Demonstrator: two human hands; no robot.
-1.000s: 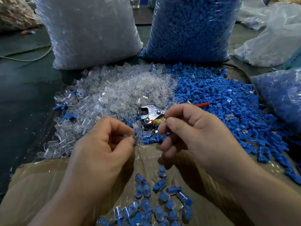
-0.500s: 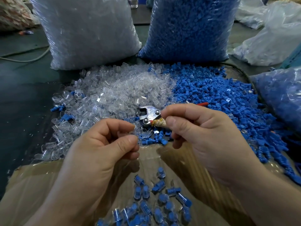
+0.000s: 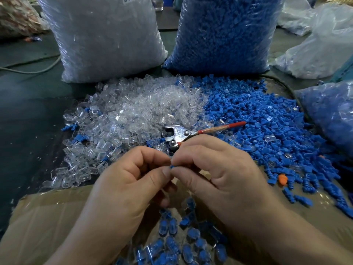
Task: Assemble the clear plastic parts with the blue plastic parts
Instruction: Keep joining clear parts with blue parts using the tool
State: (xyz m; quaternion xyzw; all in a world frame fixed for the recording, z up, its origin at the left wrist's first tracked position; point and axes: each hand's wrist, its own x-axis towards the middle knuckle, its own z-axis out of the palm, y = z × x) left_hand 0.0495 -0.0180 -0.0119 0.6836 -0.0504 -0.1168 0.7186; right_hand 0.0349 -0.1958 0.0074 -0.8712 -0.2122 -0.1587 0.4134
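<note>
Head view: left hand (image 3: 129, 180) and right hand (image 3: 215, 169) pinch one blue part (image 3: 172, 166)

Standing by, you see the two hands drawn together fingertip to fingertip, low in the middle of the scene. Both have their fingers curled in, and thumb and forefinger of each close on the blue part, of which only a sliver shows between them. Whether a clear piece sits in that pinch too, I cannot tell; the fingers cover it.

Just beyond the knuckles lie pliers (image 3: 177, 133) with a bright metal head and a red handle angled off to the right, resting where the two heaps meet. The heap of clear parts (image 3: 133, 111) spreads to the left, the heap of blue parts (image 3: 257, 121) to the right, their edges touching and a few strays mixed across. A single orange piece (image 3: 282, 178) lies at the near right fringe of the blue heap.

Below the hands a cardboard box (image 3: 47, 217) holds assembled pieces (image 3: 191, 240), blue cores inside clear shells.

Behind the heaps stand two full sacks side by side: a sack of clear parts (image 3: 103, 35) on the left, a sack of blue parts (image 3: 223, 31) on the right. Another bag of blue (image 3: 332, 111) lies at the right edge, and pale plastic bags (image 3: 324, 44) are piled beyond it. A cable (image 3: 28, 70) trails over the dark surface at far left.
</note>
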